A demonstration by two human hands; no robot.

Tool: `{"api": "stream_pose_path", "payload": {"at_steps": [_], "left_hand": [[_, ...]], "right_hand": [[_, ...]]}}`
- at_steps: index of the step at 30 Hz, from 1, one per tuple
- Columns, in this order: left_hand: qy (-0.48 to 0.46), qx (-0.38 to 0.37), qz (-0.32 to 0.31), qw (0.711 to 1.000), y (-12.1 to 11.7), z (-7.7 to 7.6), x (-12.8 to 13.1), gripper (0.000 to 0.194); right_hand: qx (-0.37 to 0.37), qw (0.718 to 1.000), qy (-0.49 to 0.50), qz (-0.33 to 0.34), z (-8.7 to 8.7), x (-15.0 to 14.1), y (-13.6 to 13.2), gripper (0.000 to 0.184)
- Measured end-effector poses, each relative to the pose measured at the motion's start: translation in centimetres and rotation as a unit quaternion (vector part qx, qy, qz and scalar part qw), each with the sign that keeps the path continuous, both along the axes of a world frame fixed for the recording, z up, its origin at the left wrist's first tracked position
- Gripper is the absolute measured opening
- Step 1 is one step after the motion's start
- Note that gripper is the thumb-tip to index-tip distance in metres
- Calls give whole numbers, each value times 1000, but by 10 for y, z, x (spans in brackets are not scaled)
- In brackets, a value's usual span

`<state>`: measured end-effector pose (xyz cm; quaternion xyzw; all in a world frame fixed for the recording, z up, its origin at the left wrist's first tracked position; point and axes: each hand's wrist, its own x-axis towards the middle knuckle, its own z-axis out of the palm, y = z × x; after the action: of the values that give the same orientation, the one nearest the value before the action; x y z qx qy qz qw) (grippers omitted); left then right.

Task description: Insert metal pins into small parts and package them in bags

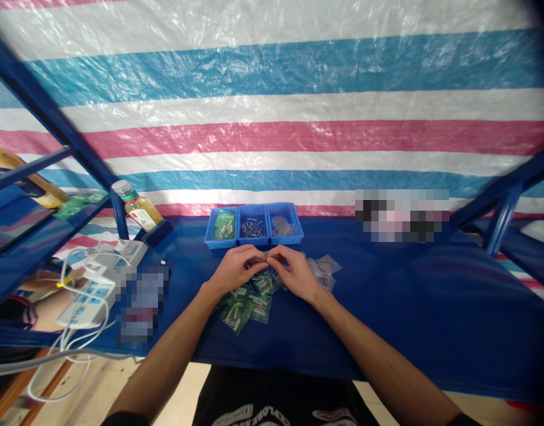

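Note:
My left hand [238,267] and my right hand [295,271] meet over the blue table, fingertips pinched on a small clear plastic bag [266,255], mostly hidden by the fingers. Under and in front of them lie several green plastic bags [237,312] with small metal pieces inside. Beside my right hand are clear bags [324,270], also holding small metal parts. Just beyond the hands stand three joined blue bins: the left bin [221,243] holds green bags, the middle bin [254,241] loose metal pins, the right bin [286,240] clear bags.
On the left are a power strip [89,296] with white cables, a bottle [138,207] and a blurred-out flat item [142,305]. Another person's arm [47,310] shows at the far left. Blue frame posts [505,219] flank the table; a striped sheet [298,136] hangs behind.

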<state>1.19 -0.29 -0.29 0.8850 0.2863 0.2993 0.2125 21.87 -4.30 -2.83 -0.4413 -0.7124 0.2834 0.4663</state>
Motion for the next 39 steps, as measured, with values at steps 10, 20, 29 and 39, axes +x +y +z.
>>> {"api": "stream_pose_path", "payload": {"at_steps": [10, 20, 29, 39], "left_hand": [[-38, 12, 4, 999, 1, -1, -1, 22], [-41, 4, 9, 999, 1, 0, -2, 23], [-37, 5, 15, 999, 0, 0, -1, 20], [-32, -8, -2, 999, 0, 1, -1, 19]], "right_hand": [[-2, 1000, 1, 3, 2, -1, 0, 19], [-12, 1000, -4, 16, -1, 0, 0, 18], [9, 1000, -11, 12, 3, 1, 0, 23], [20, 999, -24, 18, 4, 1, 0, 31]]}}
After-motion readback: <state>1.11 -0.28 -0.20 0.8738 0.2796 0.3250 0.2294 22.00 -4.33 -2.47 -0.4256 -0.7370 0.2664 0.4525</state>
